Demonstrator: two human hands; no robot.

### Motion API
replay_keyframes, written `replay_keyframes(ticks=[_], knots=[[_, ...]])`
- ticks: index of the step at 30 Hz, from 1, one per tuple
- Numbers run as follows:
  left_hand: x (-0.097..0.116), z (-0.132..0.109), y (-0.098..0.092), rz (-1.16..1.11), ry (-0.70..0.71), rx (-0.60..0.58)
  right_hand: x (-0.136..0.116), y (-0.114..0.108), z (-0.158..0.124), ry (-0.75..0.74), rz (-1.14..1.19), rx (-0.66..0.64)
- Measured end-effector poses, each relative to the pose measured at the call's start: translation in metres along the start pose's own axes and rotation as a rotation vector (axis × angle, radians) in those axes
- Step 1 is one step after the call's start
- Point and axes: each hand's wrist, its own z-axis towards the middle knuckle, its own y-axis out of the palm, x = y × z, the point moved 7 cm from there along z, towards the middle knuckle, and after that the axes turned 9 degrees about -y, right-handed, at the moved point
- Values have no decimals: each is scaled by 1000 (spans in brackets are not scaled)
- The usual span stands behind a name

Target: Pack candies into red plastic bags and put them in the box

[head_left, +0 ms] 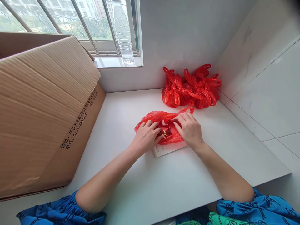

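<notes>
A red plastic bag [173, 138] lies with its mouth spread, and inside show small dark-red wrapped packets [165, 131] with gold print. My left hand [145, 137] grips the bag's left side, its fingers curled over the rim beside the packets. On the opposite side, my right hand [190, 128] pinches the bag's upper right edge near a handle loop; its fingertips are partly hidden by the plastic. Under the bag, a flat white printed item [167, 151] sticks out towards me; I cannot tell whether it is a box or a booklet.
Several knotted red plastic bags [191, 89] sit against the wall at the back of the white table [138, 184]. A large open cardboard box [47, 115] takes up the left side. On the windowsill stands a clear plastic bottle [124, 37]. A tiled wall [264, 93] borders the right.
</notes>
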Motion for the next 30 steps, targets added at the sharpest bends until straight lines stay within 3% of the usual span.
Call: replay_keyframes(ticks=[4, 12, 17, 20, 23, 26, 30], knots=[[0, -1, 1, 58, -28, -15, -14, 16, 3, -138, 45, -29], [1, 0, 0, 50, -34, -43, -10, 45, 10, -104, 71, -123], [-11, 2, -14, -133, -183, 24, -15, 19, 9, -141, 245, 17], [-19, 2, -24, -388, -307, 64, -23, -4, 7, -170, 395, 106], [-17, 2, -25, -650, -307, 13, -30, -16, 5, -176, 557, 115], [-14, 3, -23, -811, -294, -42, -26, -12, 3, -31, 847, 48], [-12, 4, -26, -839, -264, -31, -15, 8, -3, 253, 1251, -70]])
